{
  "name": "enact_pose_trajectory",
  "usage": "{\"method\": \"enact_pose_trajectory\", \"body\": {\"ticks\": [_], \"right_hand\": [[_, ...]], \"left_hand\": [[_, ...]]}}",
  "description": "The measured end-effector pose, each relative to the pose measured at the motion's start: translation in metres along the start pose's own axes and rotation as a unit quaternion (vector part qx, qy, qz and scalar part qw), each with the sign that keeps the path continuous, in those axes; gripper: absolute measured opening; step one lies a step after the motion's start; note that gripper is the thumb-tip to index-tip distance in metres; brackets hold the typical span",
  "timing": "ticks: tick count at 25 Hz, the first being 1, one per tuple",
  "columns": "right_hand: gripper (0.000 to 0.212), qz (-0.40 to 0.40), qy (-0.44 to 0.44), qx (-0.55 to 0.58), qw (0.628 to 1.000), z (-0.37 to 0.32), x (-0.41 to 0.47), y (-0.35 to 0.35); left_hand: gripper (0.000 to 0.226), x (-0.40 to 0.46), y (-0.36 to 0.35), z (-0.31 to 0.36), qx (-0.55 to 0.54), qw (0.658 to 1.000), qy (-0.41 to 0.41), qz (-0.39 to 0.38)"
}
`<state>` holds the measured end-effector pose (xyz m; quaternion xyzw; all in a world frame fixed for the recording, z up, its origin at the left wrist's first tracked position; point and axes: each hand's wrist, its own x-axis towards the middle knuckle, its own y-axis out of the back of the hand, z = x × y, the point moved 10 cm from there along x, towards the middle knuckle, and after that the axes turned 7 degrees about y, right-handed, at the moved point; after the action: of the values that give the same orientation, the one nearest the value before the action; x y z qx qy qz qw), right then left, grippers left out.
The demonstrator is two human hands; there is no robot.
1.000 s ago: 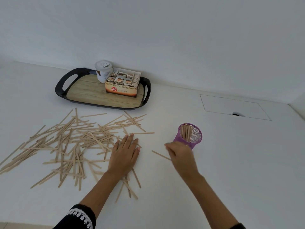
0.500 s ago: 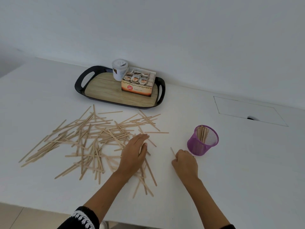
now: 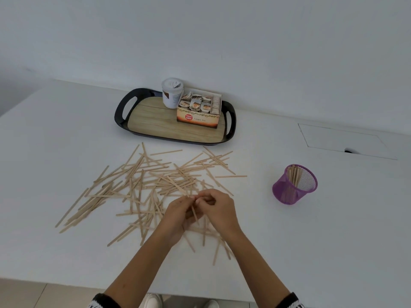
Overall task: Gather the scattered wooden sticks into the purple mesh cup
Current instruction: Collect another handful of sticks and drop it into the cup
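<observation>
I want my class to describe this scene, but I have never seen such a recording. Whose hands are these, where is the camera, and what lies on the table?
There is no machine: a person wears a camera on the head, looking down at both bare hands. The left hand and right hand meet over the white table, their fingers pinching a wooden stick. Many scattered sticks lie around. The purple mesh cup at right holds several. Behind, a black tray carries a tea box and a white tub.
</observation>
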<state>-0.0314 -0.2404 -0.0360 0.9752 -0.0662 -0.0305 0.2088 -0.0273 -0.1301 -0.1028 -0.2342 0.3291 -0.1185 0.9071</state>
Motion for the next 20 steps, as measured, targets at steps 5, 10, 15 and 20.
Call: {"method": "enact_pose_trajectory", "body": {"ticks": [5, 10, 15, 20], "right_hand": [[0.015, 0.059, -0.047, -0.120, 0.990, 0.025, -0.007, 0.040], [0.061, -0.083, -0.151, -0.304, 0.937, 0.065, -0.041, 0.052], [0.062, -0.067, -0.145, -0.281, 0.946, 0.066, -0.059, 0.025], [0.024, 0.064, -0.119, -0.239, 0.962, 0.051, -0.044, 0.025]], "left_hand": [[0.024, -0.001, 0.043, 0.014, 0.000, 0.999, 0.027, 0.042], [0.024, -0.004, 0.053, 0.011, 0.027, 0.998, 0.062, 0.006], [0.025, -0.001, 0.051, 0.010, 0.039, 0.998, 0.057, -0.010], [0.026, -0.002, 0.052, 0.010, 0.006, 0.998, 0.056, -0.022]]}}
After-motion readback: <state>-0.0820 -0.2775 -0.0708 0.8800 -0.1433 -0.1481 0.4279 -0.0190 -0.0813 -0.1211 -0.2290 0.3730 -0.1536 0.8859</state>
